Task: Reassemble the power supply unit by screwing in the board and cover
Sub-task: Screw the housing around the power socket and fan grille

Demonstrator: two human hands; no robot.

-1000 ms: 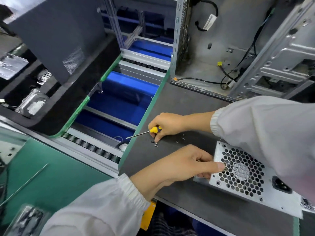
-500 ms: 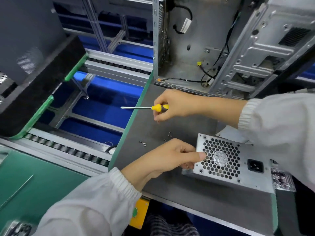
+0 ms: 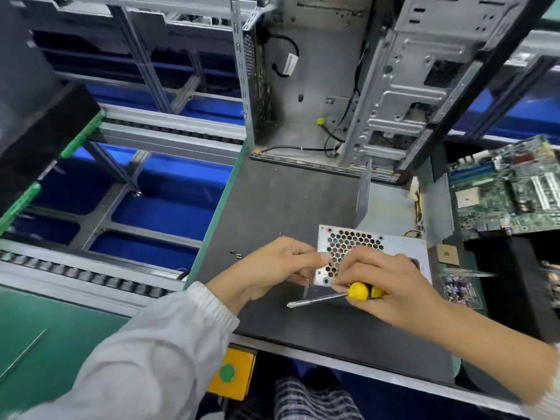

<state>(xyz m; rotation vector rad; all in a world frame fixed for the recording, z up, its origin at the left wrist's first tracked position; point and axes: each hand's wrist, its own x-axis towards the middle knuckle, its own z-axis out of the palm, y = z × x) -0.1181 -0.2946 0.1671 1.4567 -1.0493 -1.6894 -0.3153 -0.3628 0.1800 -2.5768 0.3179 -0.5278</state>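
Your right hand (image 3: pixel 385 286) grips the yellow-handled screwdriver (image 3: pixel 333 295), its steel shaft pointing left. Your left hand (image 3: pixel 272 268) pinches the near-left corner of the unit (image 3: pixel 391 247), a perforated metal box on the dark matte surface (image 3: pixel 272 201). Loose screws (image 3: pixel 235 254) lie left, near the green edge.

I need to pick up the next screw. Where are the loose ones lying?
Head view: the screws lie on the grey mat, just left of the left hand, near the mat's green left edge.
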